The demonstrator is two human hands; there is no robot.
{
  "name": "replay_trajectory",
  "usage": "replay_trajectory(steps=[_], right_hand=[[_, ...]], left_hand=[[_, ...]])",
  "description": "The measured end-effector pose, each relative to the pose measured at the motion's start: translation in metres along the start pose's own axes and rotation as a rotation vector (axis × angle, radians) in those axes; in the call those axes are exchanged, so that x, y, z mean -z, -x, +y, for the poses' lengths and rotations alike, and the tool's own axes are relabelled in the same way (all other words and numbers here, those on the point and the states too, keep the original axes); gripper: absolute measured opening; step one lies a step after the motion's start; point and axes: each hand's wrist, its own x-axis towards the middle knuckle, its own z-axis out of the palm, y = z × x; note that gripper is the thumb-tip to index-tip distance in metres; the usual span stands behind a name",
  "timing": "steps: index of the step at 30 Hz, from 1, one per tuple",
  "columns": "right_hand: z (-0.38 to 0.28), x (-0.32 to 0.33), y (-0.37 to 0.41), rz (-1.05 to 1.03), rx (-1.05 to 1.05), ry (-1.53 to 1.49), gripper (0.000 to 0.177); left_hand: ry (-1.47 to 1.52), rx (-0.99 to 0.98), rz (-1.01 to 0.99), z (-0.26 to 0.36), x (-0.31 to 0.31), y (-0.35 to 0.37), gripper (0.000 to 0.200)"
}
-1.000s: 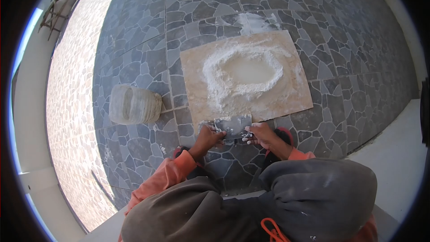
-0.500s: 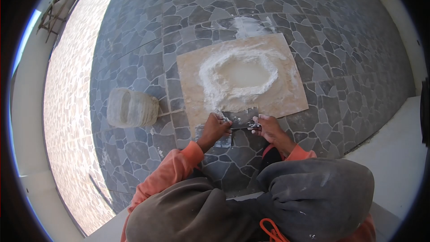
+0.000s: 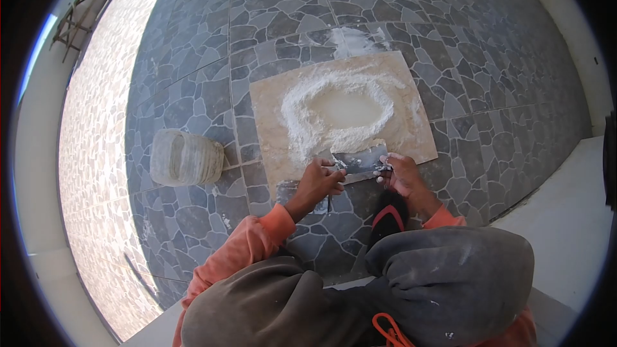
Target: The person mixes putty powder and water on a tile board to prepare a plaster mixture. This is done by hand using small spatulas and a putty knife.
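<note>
Between my two hands is a wide, dark, flat scraper blade point(image 3: 363, 160) smeared with white. My left hand point(image 3: 316, 184) grips its left end, with fingers closed. At the right end, my right hand point(image 3: 403, 177) pinches it between thumb and fingers. The blade's far edge meets the near side of a ring of white powder point(image 3: 302, 130), which surrounds a pool of cloudy liquid point(image 3: 349, 109). Both lie on a tan board point(image 3: 268, 104). Partly hidden under my left hand, a second dark flat plate point(image 3: 286, 191) with white smears rests at the board's near left corner.
A whitish, residue-coated plastic bucket point(image 3: 186, 157) stands left of the board. White powder point(image 3: 360, 41) is spilled on the stone-patterned floor point(image 3: 193, 90) beyond the board. My foot in a dark shoe with a red strap point(image 3: 391, 217) is just below my right hand.
Both hands have carried the scraper blade forward and right, from the board's near edge to the powder's near side. The second plate stays by the left hand.
</note>
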Motion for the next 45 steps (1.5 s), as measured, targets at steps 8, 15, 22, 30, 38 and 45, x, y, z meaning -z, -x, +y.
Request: replay_trajectory(steps=[8, 15, 22, 30, 38, 45], right_hand=[[-0.029, 0.004, -0.001, 0.014, -0.004, -0.025, 0.015], [-0.044, 0.012, -0.011, 0.021, -0.039, -0.065, 0.014], [-0.065, 0.007, -0.014, 0.077, -0.044, -0.036, 0.014], [-0.094, 0.013, -0.031, 0.161, -0.04, 0.109, 0.011], [-0.121, 0.01, -0.028, 0.236, 0.01, 0.2, 0.014], [-0.131, 0.013, -0.024, 0.108, -0.028, 0.304, 0.019]], left_hand=[[-0.007, -0.035, -0.025, 0.007, -0.004, 0.01, 0.06], [0.021, -0.021, -0.041, 0.006, -0.004, 0.011, 0.058], [0.035, -0.01, -0.04, 0.005, -0.003, 0.012, 0.056], [0.048, 0.003, -0.032, 0.008, -0.002, 0.014, 0.05], [0.03, 0.001, -0.042, 0.008, 0.001, 0.016, 0.049], [-0.276, -0.024, -0.056, 0.028, 0.033, 0.043, 0.037]])
